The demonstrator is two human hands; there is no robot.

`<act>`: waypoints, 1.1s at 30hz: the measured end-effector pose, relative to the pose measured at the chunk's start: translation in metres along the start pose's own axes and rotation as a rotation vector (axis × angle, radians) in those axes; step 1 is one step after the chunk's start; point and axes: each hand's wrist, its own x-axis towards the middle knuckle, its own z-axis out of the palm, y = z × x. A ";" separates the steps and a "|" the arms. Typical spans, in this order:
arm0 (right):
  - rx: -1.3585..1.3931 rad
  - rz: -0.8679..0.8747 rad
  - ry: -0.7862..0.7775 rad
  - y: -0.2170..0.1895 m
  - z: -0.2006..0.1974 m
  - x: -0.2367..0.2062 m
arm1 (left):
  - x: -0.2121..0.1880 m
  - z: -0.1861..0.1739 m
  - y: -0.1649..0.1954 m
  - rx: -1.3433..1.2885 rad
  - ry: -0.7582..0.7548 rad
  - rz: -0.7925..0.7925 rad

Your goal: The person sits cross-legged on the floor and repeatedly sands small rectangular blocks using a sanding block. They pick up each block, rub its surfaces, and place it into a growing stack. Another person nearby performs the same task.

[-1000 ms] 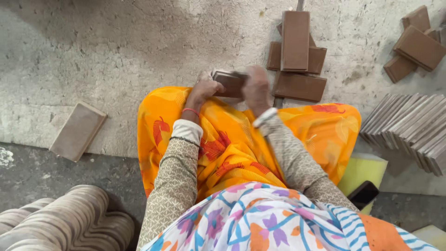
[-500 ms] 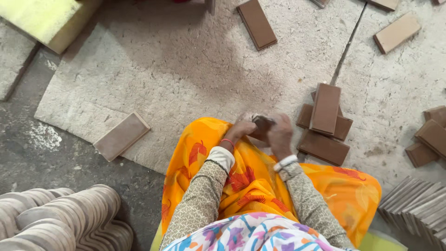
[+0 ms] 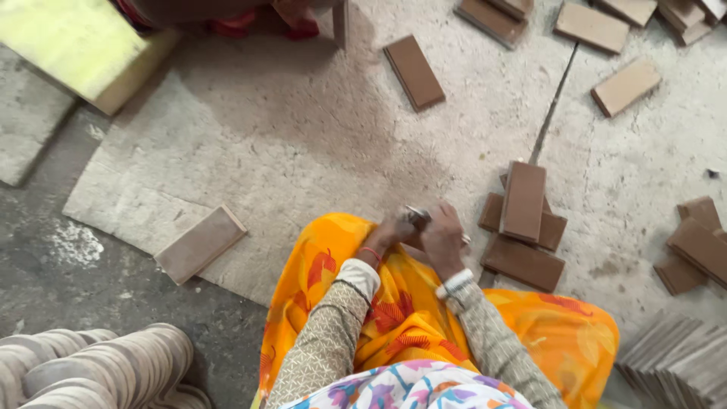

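Note:
Both hands meet over my lap, which is covered in orange cloth [image 3: 409, 318]. My left hand [image 3: 390, 233] grips the near end of a flat brown tile [image 3: 413, 241], mostly hidden between the hands. My right hand [image 3: 443, 238] rests on top of the same tile, and a thin pale metal strip [image 3: 416, 213] pokes out past its fingers; what holds it is unclear. A small stack of brown tiles [image 3: 524, 203] lies on the floor just right of my right hand.
Loose brown tiles lie on the grey concrete: one at left [image 3: 201, 244], one far ahead [image 3: 414, 73], several at top right [image 3: 625, 87] and at the right edge [image 3: 700, 246]. A fanned row of tiles [image 3: 678, 363] sits lower right. A yellow-green board [image 3: 79, 49] lies top left.
The view has tilted forward, so my hands and lap sit lower in the picture and more floor ahead shows. Both hands stay closed around the tile.

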 end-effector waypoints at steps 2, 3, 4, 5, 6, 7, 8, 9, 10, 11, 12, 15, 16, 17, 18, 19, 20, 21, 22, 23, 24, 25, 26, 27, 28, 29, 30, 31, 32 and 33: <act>-0.014 0.081 0.037 0.018 -0.015 -0.013 | -0.003 -0.002 0.002 -0.098 -0.078 -0.099; -0.104 0.129 0.025 0.032 -0.024 -0.023 | -0.004 -0.002 0.003 -0.141 -0.111 -0.155; -0.194 0.172 0.020 0.049 -0.033 -0.032 | -0.005 -0.002 0.006 -0.193 -0.117 -0.189; -0.189 0.260 0.005 0.064 -0.040 -0.041 | -0.005 -0.004 0.009 -0.247 -0.120 -0.226; -0.185 0.353 -0.012 0.079 -0.047 -0.053 | -0.004 -0.005 0.013 -0.306 -0.128 -0.263; -0.182 0.446 -0.032 0.092 -0.054 -0.064 | -0.003 -0.007 0.017 -0.343 -0.119 -0.245; -0.144 0.511 -0.045 0.101 -0.060 -0.076 | -0.001 -0.010 0.022 -0.375 -0.110 -0.221; -0.100 0.569 -0.055 0.106 -0.066 -0.087 | 0.001 -0.015 0.026 -0.418 -0.090 -0.166; -0.057 0.623 -0.067 0.110 -0.070 -0.093 | 0.003 -0.020 0.030 -0.134 -0.032 0.026; -0.022 0.634 -0.032 0.113 -0.071 -0.096 | 0.004 -0.027 0.032 0.146 0.023 0.208; 0.011 0.649 -0.005 0.113 -0.074 -0.099 | 0.002 -0.032 0.034 0.424 0.073 0.381; 0.142 0.767 0.042 0.109 -0.076 -0.096 | -0.006 -0.041 0.032 0.620 0.030 0.108; 0.192 0.817 0.055 0.107 -0.076 -0.094 | -0.010 -0.037 0.032 0.712 0.028 0.110; 0.376 0.872 0.093 0.106 -0.075 -0.091 | -0.015 -0.029 0.031 0.806 0.025 0.113; 0.561 0.922 0.135 0.105 -0.073 -0.088 | -0.018 -0.019 0.032 0.901 0.022 0.120; 0.749 0.963 0.179 0.105 -0.071 -0.086 | -0.021 -0.004 0.034 0.905 0.003 0.184; 0.751 0.962 0.195 0.104 -0.070 -0.085 | -0.021 0.010 0.037 0.910 -0.017 0.250; 0.750 0.965 0.210 0.103 -0.070 -0.084 | -0.021 0.024 0.042 0.891 -0.023 0.268; 0.745 0.972 0.223 0.102 -0.071 -0.084 | -0.020 0.037 0.049 0.869 -0.031 0.284; 0.754 0.965 0.235 0.103 -0.072 -0.086 | -0.020 0.049 0.054 0.841 -0.044 0.297; 0.758 0.962 0.247 0.104 -0.075 -0.088 | -0.019 0.057 0.059 0.806 -0.093 0.257; 0.761 0.958 0.259 0.103 -0.080 -0.089 | -0.016 0.063 0.065 0.771 -0.142 0.217; 0.640 0.844 0.272 0.101 -0.086 -0.089 | -0.014 0.066 0.071 0.737 -0.186 0.176; 0.523 0.727 0.281 0.098 -0.095 -0.089 | -0.012 0.068 0.076 0.638 -0.119 0.149; 0.411 0.615 0.287 0.094 -0.104 -0.087 | -0.011 0.068 0.079 0.542 -0.057 0.117; 0.321 0.506 0.339 0.088 -0.111 -0.083 | -0.010 0.067 0.080 0.414 -0.007 0.108; 0.222 0.407 0.381 0.082 -0.118 -0.081 | -0.010 0.068 0.080 0.279 0.031 0.093; 0.202 0.250 0.403 0.074 -0.124 -0.079 | -0.012 0.069 0.077 0.130 0.025 -0.043; 0.169 0.090 0.423 0.066 -0.124 -0.077 | -0.013 0.072 0.073 -0.017 0.014 -0.170; 0.061 0.096 0.363 0.058 -0.123 -0.073 | -0.016 0.074 0.067 -0.082 0.015 0.018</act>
